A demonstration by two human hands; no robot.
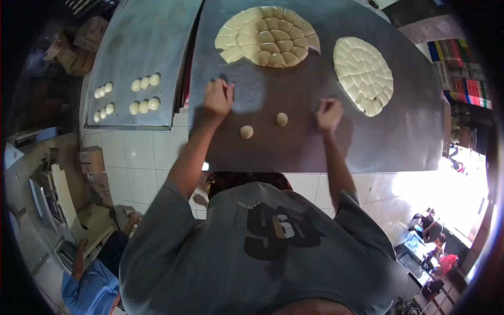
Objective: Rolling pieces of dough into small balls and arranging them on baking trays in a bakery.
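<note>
My left hand [218, 98] is over the steel table [236, 157], just below a large, scored dough slab [265, 37] with gaps along its lower edge. Its fingers are curled; whether they hold anything is hidden. My right hand [329, 113] is at the lower left of a second, oval scored slab [363, 73], fingers likewise curled, contents unclear. Two smooth dough balls, one lower left [246, 132] and one upper right [282, 119], sit between my hands.
A metal tray [136, 47] to the left bears several rows of dough balls. Cardboard boxes [92, 159] stand beyond it. A person in blue [92, 283] is at lower left; other people [430, 231] are at lower right. Colourful stacked items [457, 73] line the right.
</note>
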